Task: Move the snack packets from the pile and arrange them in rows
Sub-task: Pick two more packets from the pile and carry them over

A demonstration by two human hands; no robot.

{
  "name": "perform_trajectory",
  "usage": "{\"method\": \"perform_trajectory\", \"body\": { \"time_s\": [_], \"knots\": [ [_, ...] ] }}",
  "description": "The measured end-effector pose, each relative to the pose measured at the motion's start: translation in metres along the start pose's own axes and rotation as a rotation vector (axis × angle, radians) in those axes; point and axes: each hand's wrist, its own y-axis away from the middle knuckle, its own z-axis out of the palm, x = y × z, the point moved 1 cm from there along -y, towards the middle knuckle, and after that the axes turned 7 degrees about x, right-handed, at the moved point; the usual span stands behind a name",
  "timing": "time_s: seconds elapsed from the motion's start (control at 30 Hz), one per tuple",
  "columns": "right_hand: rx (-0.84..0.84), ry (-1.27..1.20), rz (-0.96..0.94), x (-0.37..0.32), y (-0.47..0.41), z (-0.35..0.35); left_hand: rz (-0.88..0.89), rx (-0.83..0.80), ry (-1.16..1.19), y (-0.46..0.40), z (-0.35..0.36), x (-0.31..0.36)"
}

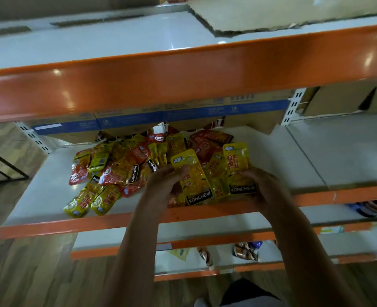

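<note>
Your left hand (164,183) grips a yellow packet (192,177) along its left edge, fingers curled round it; your right hand (264,185) holds a second yellow packet (238,167) by its lower right corner, thumb on the dark band; both packets sit at the front of the white shelf (34,196), just behind its orange lip (72,224); beyond and to the left the pile (125,165) of red and yellow packets lies jumbled; cardboard boxes (138,120) stand behind it; the orange beam (183,76) crosses above.
</note>
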Motion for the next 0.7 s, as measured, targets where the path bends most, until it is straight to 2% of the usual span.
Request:
{"method": "perform_trajectory", "body": {
  "time_s": [0.33,0.53,0.7],
  "knots": [
    [0.133,0.012,-0.140,-0.032,0.003,-0.078,-0.041,-0.119,-0.051,-0.009,0.091,-0.006],
    [0.174,0.020,-0.210,-0.063,-0.024,-0.149,-0.023,-0.129,-0.086,-0.008,0.175,-0.015],
    [0.137,0.116,-0.236,-0.106,-0.066,-0.221,-0.039,-0.072,-0.060,-0.016,0.260,-0.028]
  ]
}}
